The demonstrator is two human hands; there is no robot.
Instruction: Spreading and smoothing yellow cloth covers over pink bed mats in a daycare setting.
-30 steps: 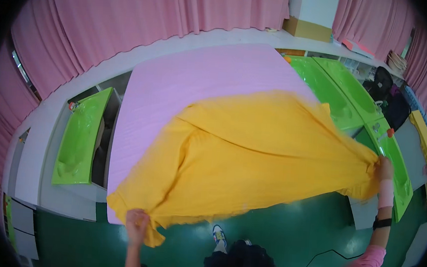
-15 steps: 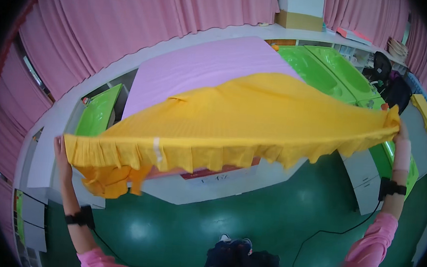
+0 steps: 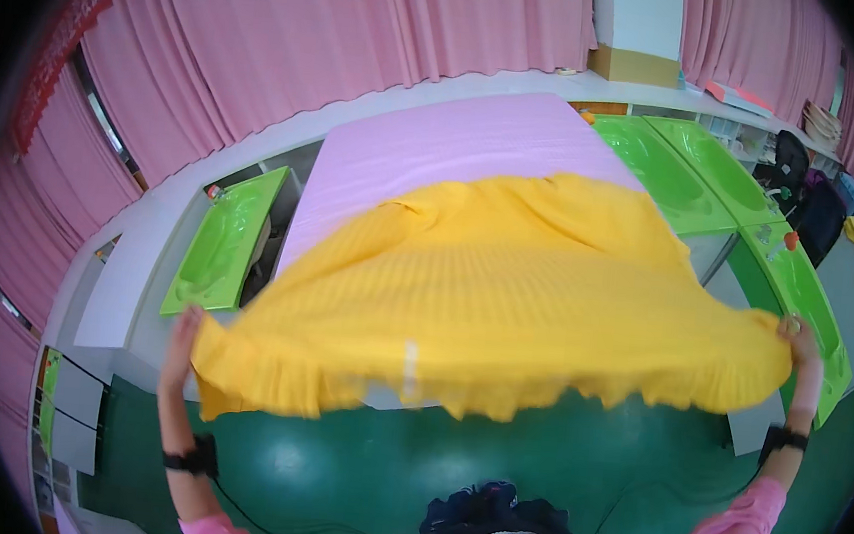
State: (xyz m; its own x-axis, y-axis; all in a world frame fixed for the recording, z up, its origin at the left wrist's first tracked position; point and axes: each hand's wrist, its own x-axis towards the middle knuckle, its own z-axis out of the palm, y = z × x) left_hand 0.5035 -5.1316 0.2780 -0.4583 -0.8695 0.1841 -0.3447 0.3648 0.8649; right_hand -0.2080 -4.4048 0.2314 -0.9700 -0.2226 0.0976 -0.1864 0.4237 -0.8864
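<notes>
Between my two outstretched arms spreads a yellow cloth (image 3: 505, 293) with a pleated frill along its near edge and a pale strip left of its middle. My left hand (image 3: 184, 338) pinches its near left corner; my right hand (image 3: 800, 342) grips the near right corner. The far part of the cloth rests on a table covered in a lilac cloth (image 3: 448, 133), while the near frilled edge hangs in the air over the floor, blurred by motion. Most of the table's near side is hidden beneath the yellow cloth.
A green basin (image 3: 223, 241) stands left of the table, and more green basins (image 3: 655, 170) stand at its right. Pink curtains (image 3: 345, 40) hang behind a long white counter. Black bags (image 3: 817, 212) lie at the far right. Cables run from my wrist straps over the green floor (image 3: 493, 453).
Both hands have come lower and nearer each other. The frilled edge dropped toward me, and the cloth's middle sank flatter over the table. My view has shifted slightly.
</notes>
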